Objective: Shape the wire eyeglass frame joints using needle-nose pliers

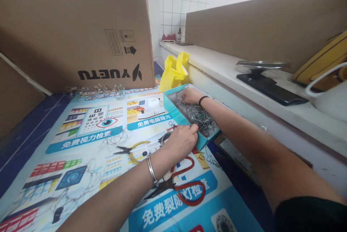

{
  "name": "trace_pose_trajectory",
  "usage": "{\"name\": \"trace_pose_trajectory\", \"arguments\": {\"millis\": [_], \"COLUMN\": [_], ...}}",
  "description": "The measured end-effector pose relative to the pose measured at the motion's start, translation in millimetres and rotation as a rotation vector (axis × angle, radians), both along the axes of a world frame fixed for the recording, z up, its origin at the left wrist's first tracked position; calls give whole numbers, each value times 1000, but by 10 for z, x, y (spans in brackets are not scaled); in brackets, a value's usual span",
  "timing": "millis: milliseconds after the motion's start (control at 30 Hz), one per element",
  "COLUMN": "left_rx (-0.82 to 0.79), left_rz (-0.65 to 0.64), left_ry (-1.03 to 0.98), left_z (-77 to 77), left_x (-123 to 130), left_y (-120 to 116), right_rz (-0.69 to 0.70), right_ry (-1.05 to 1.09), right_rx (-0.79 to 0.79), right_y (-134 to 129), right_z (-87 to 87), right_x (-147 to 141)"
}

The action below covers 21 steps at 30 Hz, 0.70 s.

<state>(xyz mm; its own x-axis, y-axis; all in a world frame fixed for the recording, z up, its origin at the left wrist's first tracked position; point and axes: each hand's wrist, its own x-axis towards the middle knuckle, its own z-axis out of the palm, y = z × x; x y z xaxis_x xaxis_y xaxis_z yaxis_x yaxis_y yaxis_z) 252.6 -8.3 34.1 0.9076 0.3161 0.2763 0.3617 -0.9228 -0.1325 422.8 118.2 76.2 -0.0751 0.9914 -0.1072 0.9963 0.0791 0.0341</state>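
Note:
A turquoise box (202, 141) holds a tangled heap of small clear and metallic pieces (199, 116). Inside its far end is my right hand (192, 96), fingers bent down among the pieces; what they hold, if anything, is hidden. My left hand (182, 139) has its fingers closed at the box's near left edge, and I cannot make out what is in them. Under my left wrist lie red-handled scissors (189, 188), partly covered. Yellow-handled pliers (132, 151) rest on the printed poster (116, 167), left of my left hand.
A yellow bag (173, 72) stands behind the box. Large cardboard boxes (81, 36) rise at the back left. Along the right runs a white ledge (217, 62) with a black stand (271, 87) and a white handled container (332, 98). Thin wires and clear bits lie on the poster.

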Motion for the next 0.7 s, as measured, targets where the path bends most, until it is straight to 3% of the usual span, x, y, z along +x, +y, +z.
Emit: {"name": "trace_pose_trajectory", "arguments": {"millis": [233,500,700], "left_rx": [2,8,23], "left_rz": [-17,-33,-48], "left_ry": [23,24,18], "left_z": [59,110,109], "left_x": [112,94,94], "left_y": [146,169,184], "right_rz": [-171,-206,-247], "right_ry": [267,499,521], "right_rx": [243,354,487], "right_y": [4,-156,-257], "right_z": [265,610,644], "right_x": [189,368,445]}}
